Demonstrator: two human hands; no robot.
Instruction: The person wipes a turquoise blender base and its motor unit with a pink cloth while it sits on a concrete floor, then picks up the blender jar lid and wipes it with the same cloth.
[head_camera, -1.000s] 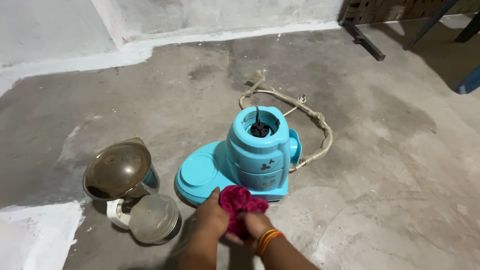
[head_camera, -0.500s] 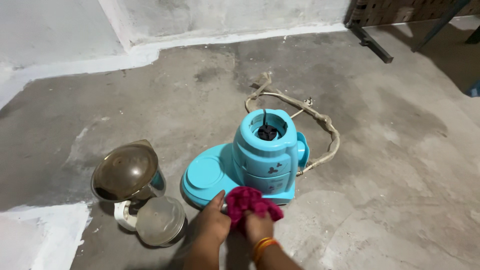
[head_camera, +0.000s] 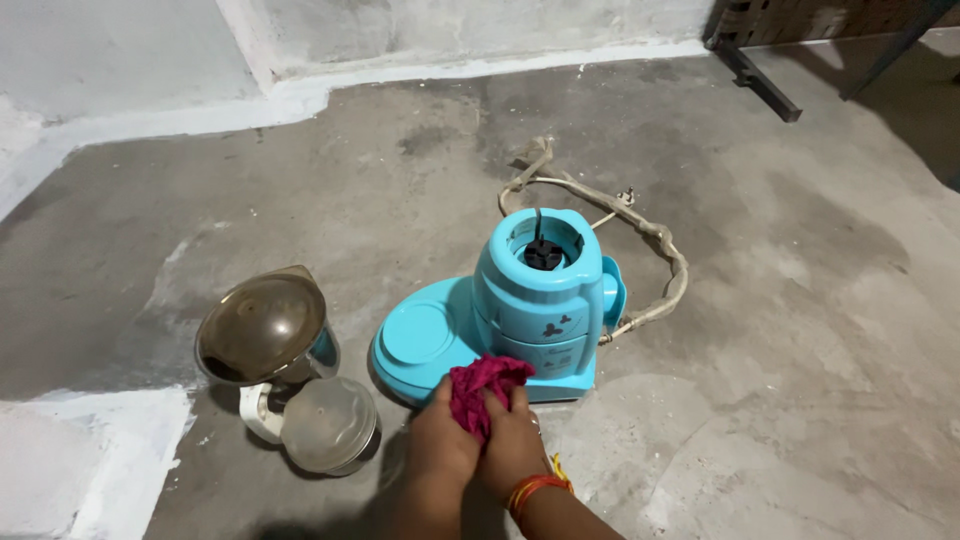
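While both hands (head_camera: 478, 445) clutch cloth (head_camera: 484, 388), mixer (head_camera: 530, 310) touching

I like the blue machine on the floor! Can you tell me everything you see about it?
The mixer base looks like glossy turquoise plastic: a flat rounded foot with a squarish tower on it. A black coupling sits in the open top. It stands upright on the concrete floor, its pale cord looped behind. Both hands press a magenta cloth against its front lower edge.
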